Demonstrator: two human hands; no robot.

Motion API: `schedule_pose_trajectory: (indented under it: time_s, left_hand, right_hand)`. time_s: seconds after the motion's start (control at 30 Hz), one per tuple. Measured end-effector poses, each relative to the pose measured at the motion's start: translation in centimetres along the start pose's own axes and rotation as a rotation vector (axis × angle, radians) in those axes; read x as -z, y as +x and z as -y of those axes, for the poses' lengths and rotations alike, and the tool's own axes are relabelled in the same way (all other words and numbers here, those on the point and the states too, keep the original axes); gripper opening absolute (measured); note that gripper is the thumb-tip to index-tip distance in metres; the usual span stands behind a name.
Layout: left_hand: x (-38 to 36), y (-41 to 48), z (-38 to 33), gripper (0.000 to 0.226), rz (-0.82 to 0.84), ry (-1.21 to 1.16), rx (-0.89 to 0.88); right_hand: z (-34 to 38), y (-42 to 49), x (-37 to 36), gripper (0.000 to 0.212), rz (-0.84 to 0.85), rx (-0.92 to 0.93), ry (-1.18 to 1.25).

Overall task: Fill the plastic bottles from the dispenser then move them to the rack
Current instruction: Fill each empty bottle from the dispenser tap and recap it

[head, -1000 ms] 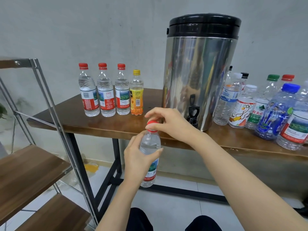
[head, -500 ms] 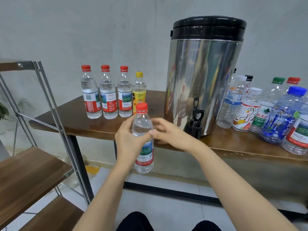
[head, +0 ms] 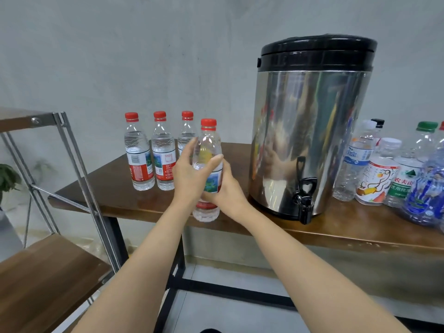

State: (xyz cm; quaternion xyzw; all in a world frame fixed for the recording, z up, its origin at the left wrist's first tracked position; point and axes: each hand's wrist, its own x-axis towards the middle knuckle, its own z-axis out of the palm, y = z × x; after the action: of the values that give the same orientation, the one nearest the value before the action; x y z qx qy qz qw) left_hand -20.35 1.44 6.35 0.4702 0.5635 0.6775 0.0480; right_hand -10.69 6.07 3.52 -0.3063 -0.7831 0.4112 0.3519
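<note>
Grey wall stands behind the brown table, which carries the steel dispenser at centre right; the rack is at lower left. In the frame centre the left hand and right hand hold the capped bottle upright, fingers curled round its labelled middle. It seems filled, so rather heavy, and thin-walled: grip the middle firmly without squeezing.

Grey room, wooden furniture on metal frames.
A bare grey wall backs a dark brown tabletop on black metal legs, over a pale tiled floor. Off the tabletop's left edge stands a rack of brown shelves on silver posts, with plant leaves behind it.
</note>
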Motion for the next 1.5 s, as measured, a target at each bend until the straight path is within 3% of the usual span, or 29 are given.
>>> schedule_pose_trajectory:
  time_s: [0.07,0.13,0.2,0.27,0.37,0.5,0.9,1.23,1.33,1.5]
  left_hand:
    - [0.3,0.9,0.4,0.07,0.079,-0.117,0.039]
    - [0.5,1.1,2.3,0.064,0.086,-0.081,0.052]
    - [0.8,0.2,5.5,0.055,0.025,0.169,0.028]
    - [1.0,-0.9,8.6,0.06,0.002,0.4,0.049]
    - [0.3,-1.7,11.3,0.071,0.037,0.637,0.04]
    - [-0.4,-2.0,13.0,0.069,0.006,0.861,-0.072]
    - [-0.6,-1.9,13.6,0.059,-0.061,0.86,-0.102]
    - [-0.4,-1.9,13.9,0.057,-0.053,0.849,-0.104]
    - [-0.1,-1.8,13.7,0.057,-0.019,0.841,-0.088]
    - [-0.2,-2.4,12.8,0.054,0.053,0.775,-0.135]
  right_hand:
    - [0.1,1.1,-0.1,0.099,-0.071,0.014,-0.032]
    - [-0.3,1.8,-0.1,0.097,-0.142,0.004,-0.084]
    - [-1.1,2.2,0.0,0.097,-0.203,-0.015,-0.149]
    - [-1.8,2.7,0.0,0.099,-0.251,-0.04,-0.194]
    - [-2.6,4.0,-0.1,0.104,-0.321,-0.057,-0.224]
    - [-3.4,5.9,0.0,0.107,-0.395,-0.109,-0.27]
    - [-5.0,10.6,0.0,0.105,-0.419,-0.17,-0.461]
    - [-5.9,7.1,-1.6,0.101,-0.304,-0.17,-0.384]
    - [-5.3,3.8,-1.7,0.088,-0.23,-0.073,-0.44]
    - [-4.9,-3.1,1.4,0.044,-0.149,0.214,-0.576]
